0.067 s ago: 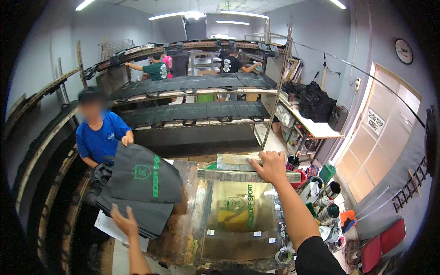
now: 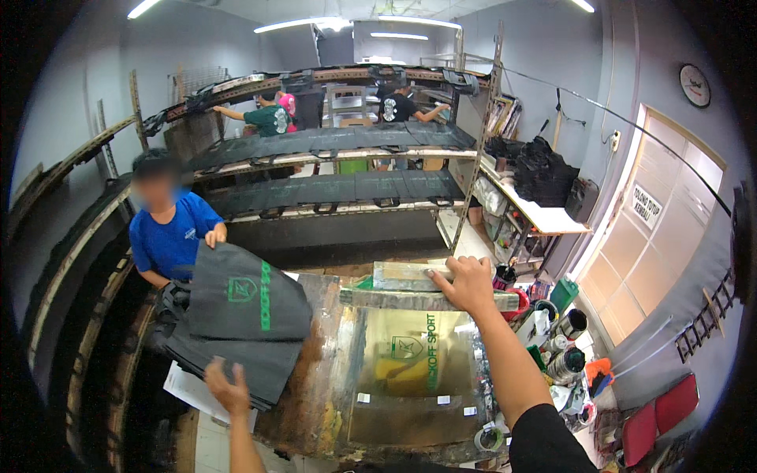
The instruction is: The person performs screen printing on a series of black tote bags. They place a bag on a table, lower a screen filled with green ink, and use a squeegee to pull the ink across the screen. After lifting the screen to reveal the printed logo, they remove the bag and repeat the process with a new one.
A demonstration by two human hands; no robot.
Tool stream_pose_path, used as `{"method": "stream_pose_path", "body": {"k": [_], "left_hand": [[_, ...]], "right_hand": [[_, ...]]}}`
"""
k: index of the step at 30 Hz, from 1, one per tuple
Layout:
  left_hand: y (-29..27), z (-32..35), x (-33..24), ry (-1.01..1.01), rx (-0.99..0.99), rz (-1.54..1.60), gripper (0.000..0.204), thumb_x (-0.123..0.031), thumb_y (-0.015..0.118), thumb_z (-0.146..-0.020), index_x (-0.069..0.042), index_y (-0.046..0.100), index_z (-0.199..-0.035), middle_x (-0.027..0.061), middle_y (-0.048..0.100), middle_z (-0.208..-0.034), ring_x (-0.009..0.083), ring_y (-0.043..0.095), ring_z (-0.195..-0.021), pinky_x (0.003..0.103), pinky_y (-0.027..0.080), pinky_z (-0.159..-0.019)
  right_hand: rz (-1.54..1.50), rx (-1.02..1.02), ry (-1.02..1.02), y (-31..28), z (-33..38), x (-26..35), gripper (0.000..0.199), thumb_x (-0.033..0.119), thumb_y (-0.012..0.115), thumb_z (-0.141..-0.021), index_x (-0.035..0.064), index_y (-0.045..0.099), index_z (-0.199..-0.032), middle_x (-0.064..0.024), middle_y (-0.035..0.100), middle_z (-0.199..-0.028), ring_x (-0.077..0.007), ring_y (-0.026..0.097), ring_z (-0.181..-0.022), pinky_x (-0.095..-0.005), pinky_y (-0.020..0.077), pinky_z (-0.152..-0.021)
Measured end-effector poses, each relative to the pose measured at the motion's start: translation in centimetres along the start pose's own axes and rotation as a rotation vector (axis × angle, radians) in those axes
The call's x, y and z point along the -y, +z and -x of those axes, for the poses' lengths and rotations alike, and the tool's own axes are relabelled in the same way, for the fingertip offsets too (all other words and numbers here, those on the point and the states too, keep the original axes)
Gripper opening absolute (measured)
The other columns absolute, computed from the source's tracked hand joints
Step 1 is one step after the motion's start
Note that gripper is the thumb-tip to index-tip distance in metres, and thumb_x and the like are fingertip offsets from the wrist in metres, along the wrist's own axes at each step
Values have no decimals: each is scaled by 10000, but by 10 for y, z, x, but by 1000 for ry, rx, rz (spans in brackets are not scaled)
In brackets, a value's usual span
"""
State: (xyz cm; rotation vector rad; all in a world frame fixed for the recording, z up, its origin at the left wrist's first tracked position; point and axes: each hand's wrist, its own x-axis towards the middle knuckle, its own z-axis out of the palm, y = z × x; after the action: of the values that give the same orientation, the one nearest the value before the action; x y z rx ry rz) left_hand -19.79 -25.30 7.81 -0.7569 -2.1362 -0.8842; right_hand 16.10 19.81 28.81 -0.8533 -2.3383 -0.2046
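Observation:
My right hand (image 2: pixel 468 285) is closed on the wooden handle of a squeegee (image 2: pixel 402 276) at the far edge of a printing screen's frame (image 2: pixel 371 300). Through the yellowish mesh of that screen (image 2: pixel 378 331) a green crest and lettering show. My left hand (image 2: pixel 227 388), fingers apart and holding nothing, is over the near edge of a stack of black fabric bags (image 2: pixel 236 359). A co-worker in a blue shirt (image 2: pixel 175 236) lifts the top black bag (image 2: pixel 229 296), printed with a green crest and lettering.
Both screen and bags lie on a stained wooden table (image 2: pixel 303 394). Racks (image 2: pixel 331 209) spread with dark bags stand beyond and to the left. Ink pots (image 2: pixel 564 366) crowd the right side near red chairs (image 2: pixel 676 402). Two or more people work behind the racks.
My left hand has shifted a little to the right and down. The lifted bag has moved slightly left. My right hand stays on the squeegee.

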Motion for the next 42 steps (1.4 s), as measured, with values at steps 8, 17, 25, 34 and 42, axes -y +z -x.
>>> {"method": "stream_pose_path", "body": {"k": [8,17,25,34,42], "left_hand": [[12,23,-52,112,740,-375,889,-594,695,-881,43,482,-1463,306,395,-1543,460,292,-1481,550,214,-1221],[18,27,-72,17,987,-528,887,-631,615,-915,8,453,-1509,291,342,-1600,459,277,-1499,600,161,-1221],[22,3,-51,-174,859,-221,404,-372,710,-907,-45,732,-1143,212,730,-1087,414,685,-1045,539,532,-907],[8,-39,-178,622,869,-244,108,-128,609,-871,-112,681,-793,103,722,-817,309,726,-782,450,566,-643],[156,122,-261,495,1158,134,146,-154,542,-976,-49,638,-1007,169,736,-968,380,718,-939,502,564,-728]], "right_hand": [[-20,-40,-17,3,-11,2,523,583,600,-933,79,671,-815,-119,674,-800,-332,648,-835,-482,380,-836],[-36,-43,-5,6,-9,-4,559,630,580,-934,93,706,-850,-106,681,-819,-293,638,-856,-481,385,-858],[-61,-7,10,3,-11,2,544,618,577,-944,95,710,-876,-102,684,-826,-288,631,-868,-470,379,-880],[-33,5,12,1,-16,-6,538,610,578,-944,93,713,-879,-113,687,-839,-295,645,-852,-460,385,-853],[-61,-19,-3,3,-15,1,544,611,580,-942,88,699,-850,-111,683,-820,-304,643,-832,-464,385,-840]]}}
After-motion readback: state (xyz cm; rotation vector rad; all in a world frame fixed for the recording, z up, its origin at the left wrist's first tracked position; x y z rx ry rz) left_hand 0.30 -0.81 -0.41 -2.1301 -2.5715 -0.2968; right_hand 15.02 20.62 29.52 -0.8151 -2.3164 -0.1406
